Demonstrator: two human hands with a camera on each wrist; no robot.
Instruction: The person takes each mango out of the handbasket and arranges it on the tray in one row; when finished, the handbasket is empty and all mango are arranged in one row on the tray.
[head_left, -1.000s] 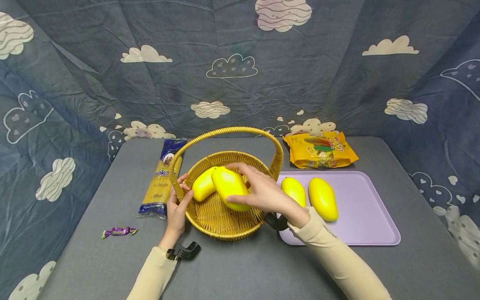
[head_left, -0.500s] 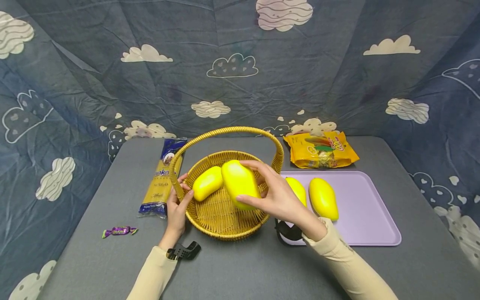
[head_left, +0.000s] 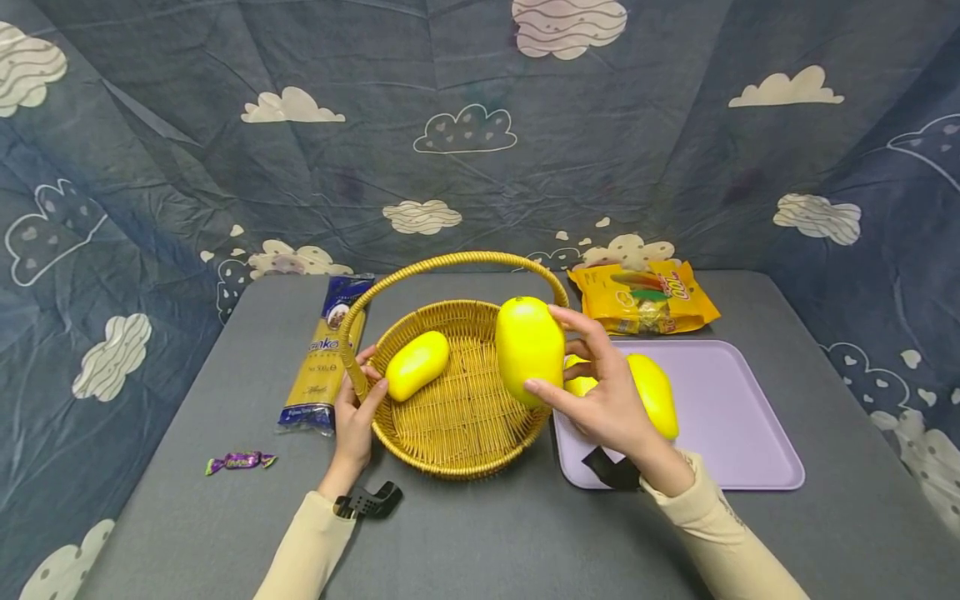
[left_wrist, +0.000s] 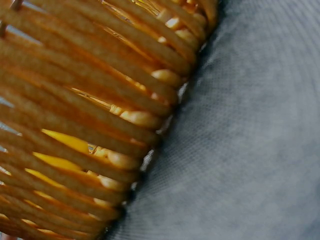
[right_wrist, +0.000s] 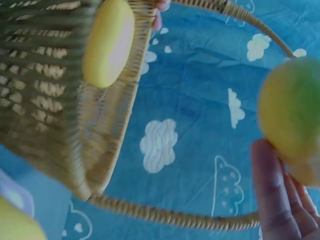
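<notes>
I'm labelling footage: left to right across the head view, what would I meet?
Purple twist-wrapped candy, blue-and-gold plastic packet, oval yellow mango in golden wicker basket, upright yellow mango in right hand, lilac rectangular tray.

Long cream slvs [head_left: 307, 542], blk wrist mounts [head_left: 375, 501], dark marking [head_left: 731, 509] on R slv

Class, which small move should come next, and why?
Probably carry the held mango rightward and lower it onto the lilac tray: the right hand has moved it from above the middle of the basket towards the tray's two mangoes.
</notes>
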